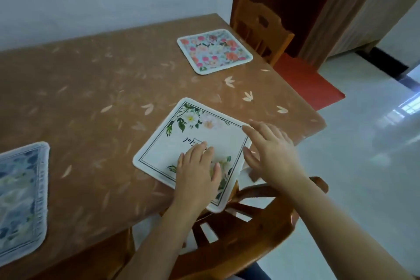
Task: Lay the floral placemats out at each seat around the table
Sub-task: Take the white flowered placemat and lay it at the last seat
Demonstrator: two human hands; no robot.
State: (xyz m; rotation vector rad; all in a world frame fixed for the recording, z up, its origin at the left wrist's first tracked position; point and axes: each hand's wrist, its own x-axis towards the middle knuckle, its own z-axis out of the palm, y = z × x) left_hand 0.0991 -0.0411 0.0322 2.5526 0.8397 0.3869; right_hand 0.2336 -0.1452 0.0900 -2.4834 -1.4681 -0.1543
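A white placemat (179, 141) with green leaves and pale flowers lies at the table's near right edge, one corner hanging past the edge. My left hand (196, 171) lies flat on its near part, fingers straight. My right hand (271, 151) is spread open at the mat's right corner, fingertips at its edge. A pink-and-red floral placemat (214, 50) lies flat at the far right seat. A blue floral placemat (21, 198) lies at the near left.
The table (95, 88) wears a brown cloth with a leaf pattern. One wooden chair (261, 27) stands at the far right end, another (250, 229) right below my arms. A red mat (306, 82) and shiny white floor are to the right.
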